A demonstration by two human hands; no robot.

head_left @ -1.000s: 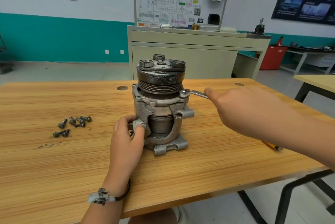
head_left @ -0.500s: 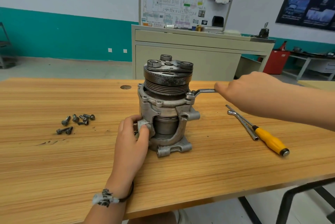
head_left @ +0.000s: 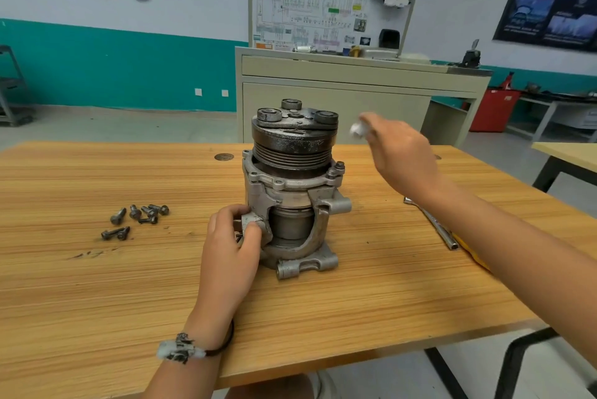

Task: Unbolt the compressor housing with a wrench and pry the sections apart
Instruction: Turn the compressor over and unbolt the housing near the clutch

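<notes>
- Since the earlier frames the right hand [head_left: 399,156] has risen from the level of the flange bolt [head_left: 339,166]. It now hangs in the air just right of the pulley [head_left: 292,143], apart from it. The wrench that sat on that bolt is no longer on it.
- That hand is smeared by motion, with a pale blur at its fingertips. I cannot tell what the blur is, or whether the fingers pinch it.
- The left hand [head_left: 231,245] has not shifted. Its fingers and thumb are curled round a lug low on the left side of the compressor [head_left: 290,201], gripping it.
- The compressor stands upright near the middle of the wooden counter [head_left: 97,301], pulley end up, on its mounting feet. The two housing sections are still joined.
- The flange bolt stands in the right-hand ear of the upper housing rim.
- A cluster of loose bolts [head_left: 139,217] lies on the counter well to the left of the compressor.
- A slim metal bar [head_left: 434,225] lies on the counter to the right, partly under the right forearm, with a yellow handle [head_left: 468,253] showing just beside it.
- A cord bracelet [head_left: 182,350] circles the left wrist.
- A beige cabinet [head_left: 323,98] stands behind the counter.
</notes>
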